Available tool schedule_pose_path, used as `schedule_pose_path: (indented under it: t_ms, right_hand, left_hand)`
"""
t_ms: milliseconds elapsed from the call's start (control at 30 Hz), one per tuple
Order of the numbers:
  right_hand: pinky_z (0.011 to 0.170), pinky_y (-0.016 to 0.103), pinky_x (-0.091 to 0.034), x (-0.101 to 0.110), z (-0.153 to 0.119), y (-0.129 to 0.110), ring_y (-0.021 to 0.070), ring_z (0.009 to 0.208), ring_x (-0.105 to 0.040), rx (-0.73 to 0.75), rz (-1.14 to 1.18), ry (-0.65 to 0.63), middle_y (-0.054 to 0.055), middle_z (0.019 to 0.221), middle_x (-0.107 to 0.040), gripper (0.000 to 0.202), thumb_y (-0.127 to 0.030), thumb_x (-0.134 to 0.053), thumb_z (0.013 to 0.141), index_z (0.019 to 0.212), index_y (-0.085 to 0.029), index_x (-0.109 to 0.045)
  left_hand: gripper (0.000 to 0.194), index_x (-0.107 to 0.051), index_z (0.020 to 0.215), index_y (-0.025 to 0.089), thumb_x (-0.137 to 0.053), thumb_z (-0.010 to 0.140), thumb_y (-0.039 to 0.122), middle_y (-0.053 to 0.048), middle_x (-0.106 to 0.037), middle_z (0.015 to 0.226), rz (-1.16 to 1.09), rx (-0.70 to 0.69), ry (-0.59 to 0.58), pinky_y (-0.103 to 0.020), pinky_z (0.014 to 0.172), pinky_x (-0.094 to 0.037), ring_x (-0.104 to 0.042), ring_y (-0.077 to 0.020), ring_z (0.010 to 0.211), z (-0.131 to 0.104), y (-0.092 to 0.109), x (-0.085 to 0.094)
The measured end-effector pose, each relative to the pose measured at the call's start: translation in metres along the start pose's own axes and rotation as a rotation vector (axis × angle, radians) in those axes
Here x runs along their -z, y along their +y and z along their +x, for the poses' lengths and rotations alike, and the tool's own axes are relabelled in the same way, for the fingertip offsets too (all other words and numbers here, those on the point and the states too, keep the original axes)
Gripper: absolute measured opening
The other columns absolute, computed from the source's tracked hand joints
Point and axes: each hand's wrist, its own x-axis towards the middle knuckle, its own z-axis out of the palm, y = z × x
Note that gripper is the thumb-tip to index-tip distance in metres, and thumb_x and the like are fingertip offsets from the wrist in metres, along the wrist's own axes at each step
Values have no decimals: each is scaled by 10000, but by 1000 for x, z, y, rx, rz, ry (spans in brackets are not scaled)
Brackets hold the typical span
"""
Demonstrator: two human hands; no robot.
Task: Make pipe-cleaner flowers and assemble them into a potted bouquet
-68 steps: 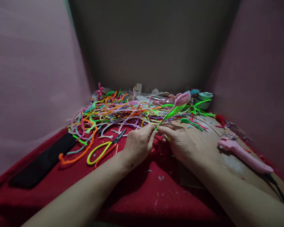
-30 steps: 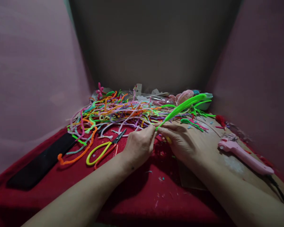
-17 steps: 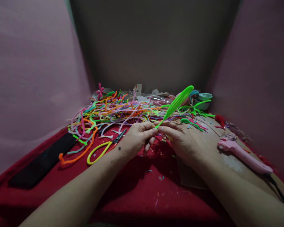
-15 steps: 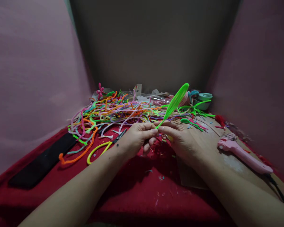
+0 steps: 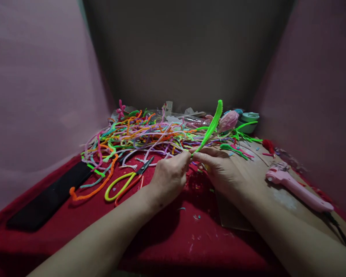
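Observation:
A bright green pipe-cleaner leaf (image 5: 212,127) stands up between my hands, its long narrow blade leaning right and its base pinched low down. My left hand (image 5: 171,173) is closed, thumb and forefinger at the leaf's base. Opposite it, my right hand (image 5: 219,167) grips the lower stem between thumb and fingers; its other fingers are curled under and partly hidden. Scissors (image 5: 129,181) with yellow and orange handles lie on the red cloth, left of my left hand. Behind the leaf shows a pink pipe-cleaner flower bud (image 5: 229,121).
A tangled heap of coloured pipe cleaners (image 5: 150,134) spreads across the back. At the right, a pink glue gun (image 5: 300,190) rests on a brown board (image 5: 262,192). A black flat object (image 5: 49,196) lies left. A pale green container (image 5: 249,122) stands behind.
My left hand has rolled over, its back now turned up and fingers tucked in. The leaf has turned edge-on, looks narrower, and its tip sits slightly further left.

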Motion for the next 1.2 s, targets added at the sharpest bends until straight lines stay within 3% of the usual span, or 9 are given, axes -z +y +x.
schedule_pose_path:
  t_ms: [233,433,533,633,733,833,933,1067,1200]
  right_hand:
    - [761,322,-420,0,2,-1,159,705,-563,-23,47,-172,9,712,-634,109,-254,-613,726,763,-180,-684]
    - [700,280,-419,3,3,1,126,630,-541,-68,113,-160,-8,643,-601,63,-206,-615,695,656,-178,-657]
    - [690,278,-423,1,3,1,124,630,-550,-97,151,-156,-9,649,-612,29,-206,-645,668,680,-187,-664]
    - [708,290,-428,-1,1,-4,140,672,-570,-157,173,-179,-7,657,-628,128,-215,-657,665,790,-204,-686]
    - [730,301,-429,0,0,-6,152,708,-576,-170,174,-201,0,657,-637,149,-222,-666,664,807,-199,-696]
    - [684,277,-421,3,2,-3,119,624,-547,-142,157,-186,-7,640,-628,82,-219,-666,671,741,-186,-694]
    - [614,261,-402,5,3,2,110,576,-516,-126,97,-114,-17,588,-595,55,-236,-665,672,670,-182,-675]
    - [638,284,-416,-1,-1,-3,145,635,-519,-99,13,-32,-4,617,-602,66,-277,-665,647,633,-213,-666]
    - [661,298,-416,-10,-5,-11,167,676,-521,-128,-12,5,-4,598,-584,63,-258,-683,613,567,-226,-655]
  left_hand:
    - [136,-520,698,158,-478,806,229,49,-498,526,-493,367,-154,-163,333,-348,-449,-57,341,9,8,6]
    - [96,-546,729,133,-538,792,205,55,-491,499,-834,462,-219,-131,306,-340,-386,-23,310,9,5,8]
    - [99,-542,746,135,-521,814,204,74,-437,497,-1075,513,-332,-118,283,-324,-280,0,292,7,2,8]
    - [93,-540,768,132,-486,830,176,87,-376,512,-1286,538,-472,-109,261,-313,-176,11,291,7,-1,8]
    - [82,-540,789,133,-470,828,154,89,-358,520,-1348,530,-529,-111,252,-308,-137,9,297,7,-1,8]
    - [83,-537,804,147,-474,832,194,89,-358,521,-1233,531,-487,-125,270,-312,-172,-2,302,8,3,8]
    - [174,-522,744,152,-461,842,282,62,-435,531,-870,468,-321,-157,335,-346,-335,-32,332,8,9,7]
    - [184,-543,725,166,-479,828,305,26,-513,577,-169,188,-70,-201,485,-372,-466,-80,465,3,8,2]
    - [169,-560,768,179,-430,853,247,19,-516,605,260,-48,7,-218,562,-335,-433,-91,515,-2,0,-1]
